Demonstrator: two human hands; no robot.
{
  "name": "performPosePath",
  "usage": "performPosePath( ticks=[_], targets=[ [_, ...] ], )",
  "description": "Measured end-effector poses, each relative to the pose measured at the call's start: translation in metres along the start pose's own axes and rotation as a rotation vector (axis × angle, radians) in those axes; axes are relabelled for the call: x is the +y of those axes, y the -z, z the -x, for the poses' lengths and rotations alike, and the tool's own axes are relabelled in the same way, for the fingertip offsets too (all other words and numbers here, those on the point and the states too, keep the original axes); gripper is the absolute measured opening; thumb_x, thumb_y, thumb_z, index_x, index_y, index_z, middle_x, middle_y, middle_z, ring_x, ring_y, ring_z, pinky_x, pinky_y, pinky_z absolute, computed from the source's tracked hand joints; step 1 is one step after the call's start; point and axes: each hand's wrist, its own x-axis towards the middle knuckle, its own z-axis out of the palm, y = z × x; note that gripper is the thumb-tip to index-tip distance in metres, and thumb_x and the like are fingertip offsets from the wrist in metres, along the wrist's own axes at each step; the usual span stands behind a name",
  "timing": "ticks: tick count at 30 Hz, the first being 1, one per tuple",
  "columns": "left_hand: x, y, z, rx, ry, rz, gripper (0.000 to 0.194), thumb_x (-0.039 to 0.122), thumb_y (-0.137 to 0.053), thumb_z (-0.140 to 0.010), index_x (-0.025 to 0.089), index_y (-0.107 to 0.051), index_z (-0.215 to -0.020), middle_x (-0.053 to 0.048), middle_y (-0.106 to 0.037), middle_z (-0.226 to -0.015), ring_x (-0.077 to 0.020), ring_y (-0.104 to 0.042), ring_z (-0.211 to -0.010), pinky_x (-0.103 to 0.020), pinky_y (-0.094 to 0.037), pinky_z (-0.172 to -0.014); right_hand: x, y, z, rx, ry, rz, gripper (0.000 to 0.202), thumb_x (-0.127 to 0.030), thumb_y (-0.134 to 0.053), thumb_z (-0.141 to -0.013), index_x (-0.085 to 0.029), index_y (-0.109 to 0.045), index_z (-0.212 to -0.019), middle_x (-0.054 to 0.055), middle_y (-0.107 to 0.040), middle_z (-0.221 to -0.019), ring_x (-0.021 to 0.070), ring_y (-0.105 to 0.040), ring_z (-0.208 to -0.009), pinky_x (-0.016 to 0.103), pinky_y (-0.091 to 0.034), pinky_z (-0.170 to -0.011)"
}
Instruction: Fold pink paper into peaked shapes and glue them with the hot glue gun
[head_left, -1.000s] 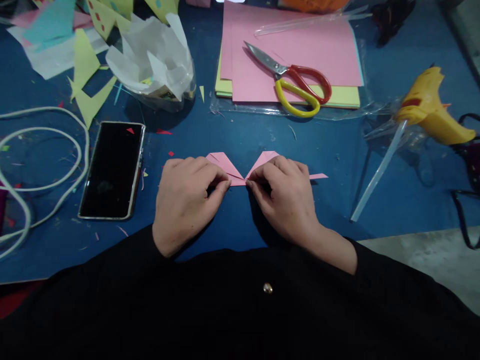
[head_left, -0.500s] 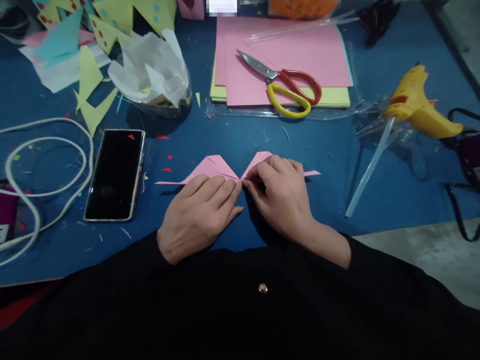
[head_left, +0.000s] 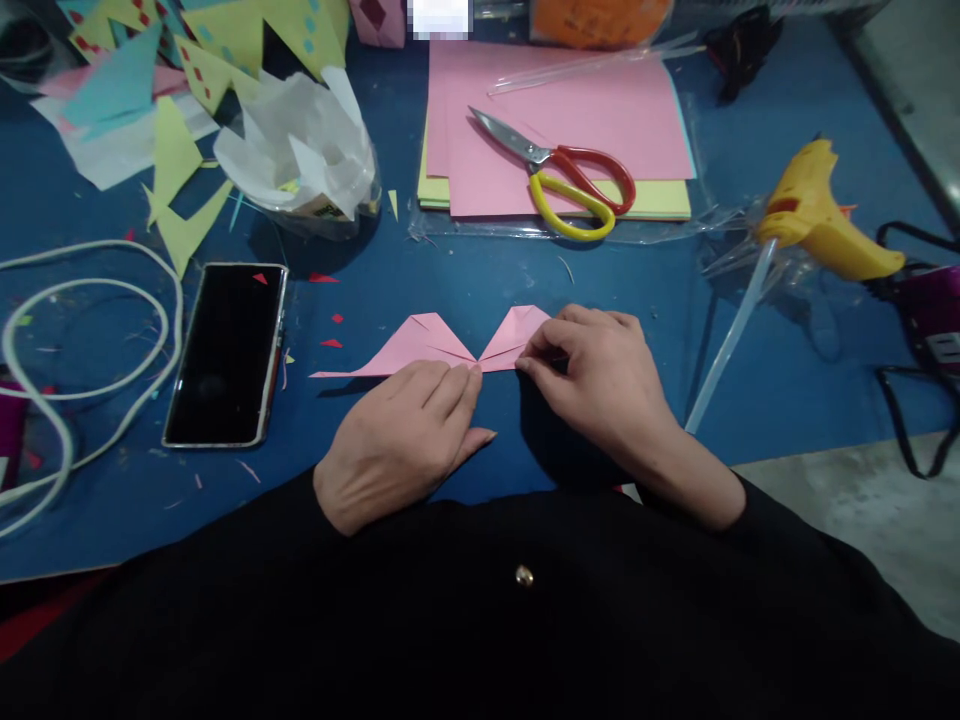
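Observation:
A folded pink paper [head_left: 412, 345] with two raised peaks lies on the blue table in front of me. My left hand [head_left: 409, 440] rests palm down on its lower edge, fingers stretched and side by side, their tips near the centre point between the peaks. The thumb stands apart and touches no paper. Thumb and forefinger of my right hand [head_left: 600, 370] pinch the paper's lower edge below the right peak. The right end of the paper is hidden behind that hand.
Red-and-yellow scissors [head_left: 574, 190] lie on stacked coloured paper [head_left: 637, 110]. A yellow glue gun [head_left: 817, 215] is at the right. At the left are a phone [head_left: 225, 355], a white cable [head_left: 176, 300], a bag-lined container [head_left: 307, 150] and paper scraps [head_left: 191, 230].
My right hand has slid to the right along the paper's lower edge, away from the centre, uncovering more of the right peak. My left hand has stayed nearly in place.

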Motion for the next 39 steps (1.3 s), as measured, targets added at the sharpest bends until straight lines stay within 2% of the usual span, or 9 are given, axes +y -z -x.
performPosePath(
  ticks=[6,9,12,15,21,29,39],
  targets=[
    [-0.001,0.002,-0.002,-0.088,0.020,0.033,0.061,0.045,-0.051,-0.098,-0.003,-0.053,-0.136,-0.017,-0.069,-0.104,-0.0304,-0.063,-0.090,-0.042,-0.054,-0.076,0.003,0.003,-0.002,-0.023,-0.007,-0.001,0.009,-0.023,-0.067,-0.082,-0.021,-0.070,-0.074,0.000,-0.064,-0.075,0.0171,-0.057,-0.072,0.037,-0.035,-0.081],
    [-0.001,0.004,-0.003,-0.067,0.013,0.020,0.058,0.043,-0.051,-0.098,-0.003,-0.056,-0.134,-0.016,-0.069,-0.103,-0.0307,-0.063,-0.093,-0.047,-0.053,-0.090,0.012,0.011,-0.002,-0.048,-0.022,-0.011,0.009,-0.024,-0.068,-0.081,-0.021,-0.071,-0.073,0.000,-0.064,-0.074,0.0169,-0.058,-0.071,0.035,-0.038,-0.077],
    [0.000,0.004,-0.003,-0.034,-0.001,-0.015,0.055,0.042,-0.049,-0.099,-0.002,-0.058,-0.132,-0.014,-0.070,-0.102,-0.0293,-0.064,-0.094,-0.051,-0.045,-0.106,0.022,0.020,-0.003,-0.073,-0.091,-0.026,0.008,-0.023,-0.069,-0.080,-0.022,-0.072,-0.073,0.000,-0.065,-0.074,0.0163,-0.059,-0.068,0.032,-0.039,-0.070],
    [0.001,0.003,-0.003,-0.019,0.000,-0.057,0.054,0.042,-0.047,-0.100,0.001,-0.059,-0.133,-0.013,-0.071,-0.102,-0.0271,-0.065,-0.090,-0.053,-0.040,-0.113,0.029,0.027,-0.003,-0.094,-0.170,-0.016,0.008,-0.024,-0.068,-0.080,-0.023,-0.072,-0.073,0.001,-0.066,-0.075,0.0162,-0.059,-0.068,0.031,-0.039,-0.066],
    [0.004,0.001,0.000,0.011,0.027,-0.071,0.053,0.040,-0.050,-0.098,0.002,-0.058,-0.135,-0.012,-0.071,-0.103,-0.0252,-0.063,-0.083,-0.055,-0.041,-0.112,0.035,0.032,-0.003,-0.117,-0.184,0.033,0.007,-0.025,-0.069,-0.079,-0.023,-0.070,-0.073,0.000,-0.063,-0.074,0.0156,-0.058,-0.069,0.029,-0.037,-0.065],
    [0.007,0.003,-0.003,-0.018,0.065,-0.058,0.050,0.038,-0.050,-0.097,0.005,-0.060,-0.134,-0.013,-0.070,-0.104,-0.0273,-0.063,-0.083,-0.061,-0.043,-0.107,0.039,0.035,0.000,-0.113,-0.215,0.075,0.008,-0.018,-0.063,-0.080,-0.021,-0.068,-0.075,-0.001,-0.063,-0.075,0.0143,-0.056,-0.068,0.029,-0.035,-0.064],
    [0.007,0.002,-0.003,-0.014,0.080,-0.054,0.049,0.038,-0.050,-0.096,0.006,-0.061,-0.133,-0.013,-0.069,-0.101,-0.0271,-0.061,-0.081,-0.062,-0.043,-0.106,0.033,0.041,0.004,-0.141,-0.153,0.416,0.014,-0.019,-0.055,-0.083,-0.020,-0.068,-0.078,0.006,-0.069,-0.085,0.0218,-0.061,-0.077,0.034,-0.031,-0.065]
  ],
)
